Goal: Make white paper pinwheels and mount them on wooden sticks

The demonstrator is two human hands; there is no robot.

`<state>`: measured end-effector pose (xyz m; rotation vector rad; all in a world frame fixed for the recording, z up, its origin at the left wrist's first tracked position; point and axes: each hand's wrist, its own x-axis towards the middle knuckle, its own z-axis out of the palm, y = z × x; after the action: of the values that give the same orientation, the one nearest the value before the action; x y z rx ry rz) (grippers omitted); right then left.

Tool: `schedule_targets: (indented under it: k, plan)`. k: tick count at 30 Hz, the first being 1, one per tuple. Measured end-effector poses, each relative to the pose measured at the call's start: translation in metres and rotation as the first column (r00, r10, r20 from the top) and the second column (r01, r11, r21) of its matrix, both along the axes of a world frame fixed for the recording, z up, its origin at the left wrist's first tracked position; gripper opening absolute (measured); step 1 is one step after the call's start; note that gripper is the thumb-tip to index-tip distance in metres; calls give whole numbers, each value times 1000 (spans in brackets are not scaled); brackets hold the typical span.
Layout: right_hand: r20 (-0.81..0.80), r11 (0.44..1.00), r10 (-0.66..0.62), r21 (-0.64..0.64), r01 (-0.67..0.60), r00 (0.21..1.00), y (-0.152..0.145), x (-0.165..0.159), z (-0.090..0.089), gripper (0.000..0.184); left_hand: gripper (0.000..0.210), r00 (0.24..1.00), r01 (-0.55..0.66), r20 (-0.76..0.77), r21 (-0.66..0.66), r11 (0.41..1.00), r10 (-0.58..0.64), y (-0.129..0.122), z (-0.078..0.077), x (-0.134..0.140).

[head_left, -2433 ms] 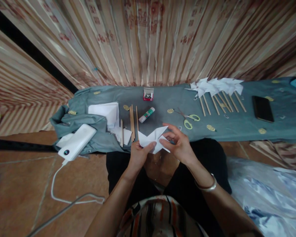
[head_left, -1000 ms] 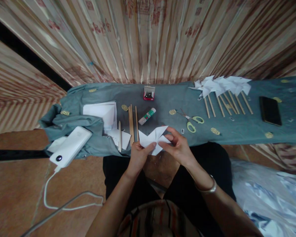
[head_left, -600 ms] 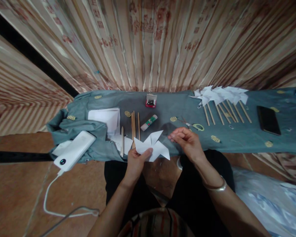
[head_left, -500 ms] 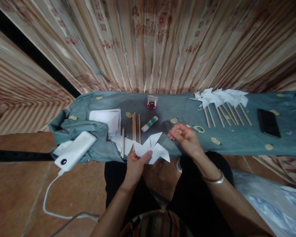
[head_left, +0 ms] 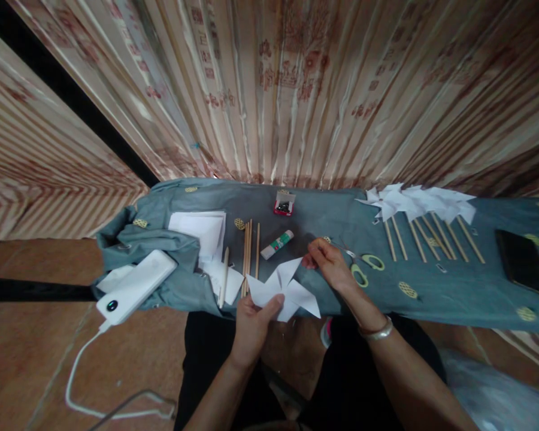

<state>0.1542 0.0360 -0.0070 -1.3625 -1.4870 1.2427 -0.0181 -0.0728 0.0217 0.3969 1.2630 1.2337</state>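
A folded white paper pinwheel (head_left: 287,290) is pinched between the thumb and fingers of my left hand (head_left: 257,326), over the front edge of the bench. My right hand (head_left: 326,261) is closed in a pinch by the pinwheel's upper right tip; whatever is between its fingertips is too small to make out. Just right of that hand lie scissors with green handles (head_left: 359,275). Behind the pinwheel are a glue stick (head_left: 277,244) and a small red box of dark pins or tacks (head_left: 284,206), its lid up.
Several wooden sticks (head_left: 248,254), a whitish pen-like stick (head_left: 224,278) and stacked white paper (head_left: 197,230) lie left. A white power bank (head_left: 137,287) has a cable hanging down. Finished pinwheels on sticks (head_left: 422,203) and a dark phone (head_left: 523,262) lie right. A curtain (head_left: 269,90) hangs behind.
My right hand has come closer to the pinwheel's upper right tip, showing more of the scissors. The camera view has shifted a little. My left hand still holds the pinwheel.
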Motion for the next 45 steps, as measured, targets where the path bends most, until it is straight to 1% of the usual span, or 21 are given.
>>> schedule_targets:
  k: [3, 5, 7, 10, 12, 18, 22, 26, 29, 31, 35, 37, 39, 41, 45]
  plan:
    - [72, 1000, -2, 17, 1, 997, 4, 6, 0, 46, 37, 997, 54, 61, 28, 998, -55, 3, 1, 11]
    - [118, 999, -21, 39, 16, 993, 6, 8, -1, 46, 35, 994, 75, 71, 37, 996, -78, 3, 2, 14]
    - [153, 997, -43, 73, 32, 987, 8, 8, -2, 42, 35, 994, 88, 68, 37, 995, -91, 3, 4, 14]
    - [192, 993, -56, 117, 33, 980, 11, 6, -1, 30, 37, 993, 95, 75, 18, 995, -96, 2, 8, 12]
    - [226, 991, -49, 130, 20, 973, 11, 2, 3, 25, 38, 991, 103, 83, 15, 995, -104, 2, 11, 12]
    - [275, 985, -49, 173, 1, 960, 11, -14, 20, 22, 38, 988, 135, 77, 32, 990, -137, 3, 19, 12]
    - [333, 975, -55, 219, -21, 941, 10, -23, 31, 16, 39, 993, 109, 52, 21, 994, -110, 2, 18, 2]
    - [407, 961, -73, 274, -46, 910, 11, -30, 35, 15, 38, 995, 99, 3, 40, 994, -99, -3, 16, -8]
    - [443, 949, -57, 302, -88, 895, 12, -36, 34, 16, 36, 997, 80, -24, 44, 996, -79, -8, 15, -12]
    - [480, 932, -38, 333, -142, 877, 13, -39, 30, 17, 35, 997, 67, -33, 41, 997, -66, -12, 15, -13]
    - [559, 856, -7, 432, -284, 829, 13, -47, 19, 20, 36, 997, 46, -64, 41, 998, -43, -17, 14, -17]
    - [611, 832, -6, 442, -335, 792, 12, -51, 14, 25, 36, 996, 39, -82, 42, 998, -35, -18, 13, -21]
    - [669, 827, 12, 410, -383, 743, 11, -55, 11, 30, 36, 995, 36, -95, 41, 999, -32, -18, 11, -24]
    - [715, 836, 35, 361, -412, 698, 11, -56, 11, 36, 37, 994, 24, -109, 36, 999, -20, -17, 9, -27]
    - [758, 881, 55, 270, -389, 650, 15, -50, 12, 52, 38, 989, -54, -136, 13, 998, 56, -16, 2, -32]
